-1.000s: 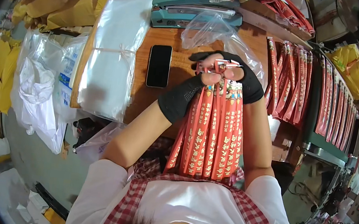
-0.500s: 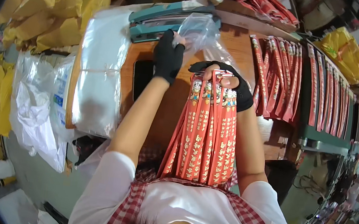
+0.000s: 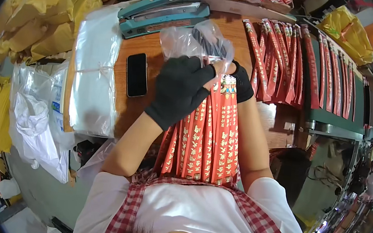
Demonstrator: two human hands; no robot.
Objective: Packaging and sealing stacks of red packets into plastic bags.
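A bundle of long, narrow red packets (image 3: 211, 138) hangs in front of my apron, with pale print down its strips. My right hand (image 3: 242, 84), in a black fingerless glove, is closed around its upper end. My left hand (image 3: 178, 87), gloved the same way, lies across the bundle's top left. Its fingers are closed at a clear plastic bag (image 3: 175, 40) that bunches around the top of the packets. The left fingertips are partly hidden, and so is how far the bag reaches over the ends.
A teal long-arm stapler (image 3: 161, 15) lies at the back of the wooden table. Left of a black phone (image 3: 136, 74) is a tied stack of clear plastic sleeves (image 3: 94, 77). More red packets (image 3: 280, 58) lie on the right, beside others on a green surface (image 3: 330, 118).
My left hand has come toward me from near the stapler, bringing the plastic bag to the top of the bundle. The phone now shows fully. The view has shifted slightly.
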